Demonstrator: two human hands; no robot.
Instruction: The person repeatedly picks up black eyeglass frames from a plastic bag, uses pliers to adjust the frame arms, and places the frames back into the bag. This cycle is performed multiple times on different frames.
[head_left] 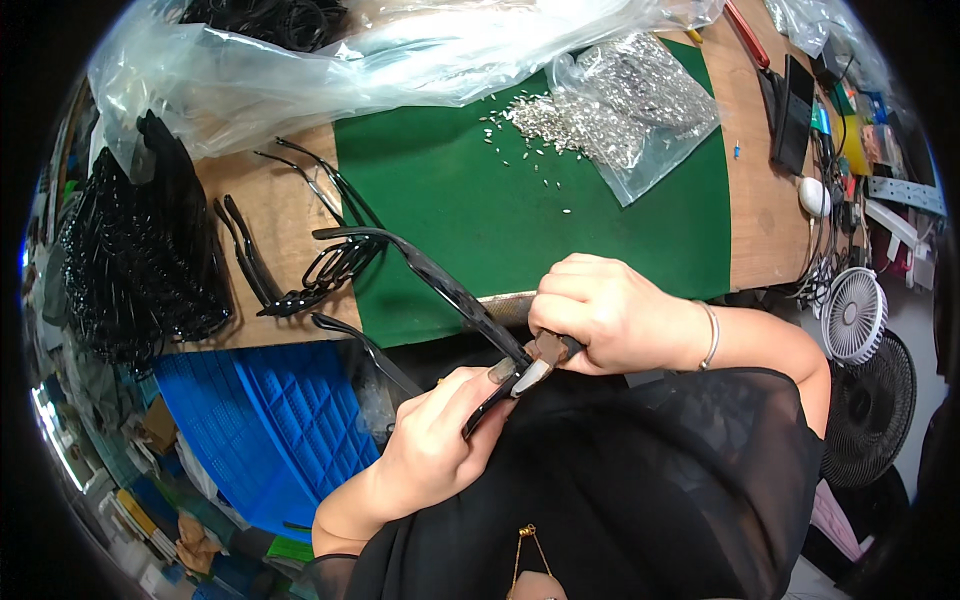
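Black eyeglass frames (pixel 452 287) are pinched in my left hand (pixel 432 436), at the front near a hinge, with one temple arm reaching up and left over the mat. My right hand (pixel 605 312) is closed around pliers (pixel 540 372), whose metal jaws meet the frames at the hinge corner. The pliers' handles are mostly hidden by my fingers. Both hands are close together at the table's near edge. Left of the mat's edge, several more black eyeglass frames (pixel 335 262) lie on the wooden table.
A green mat (pixel 440 180) covers the middle of the table. Small silver metal pieces spill from a clear plastic bag (pixel 640 110). A heap of black frames in plastic (pixel 140 250) stands left, above a blue basket (pixel 270 420). Right are a phone (pixel 792 115) and a white fan (pixel 853 315).
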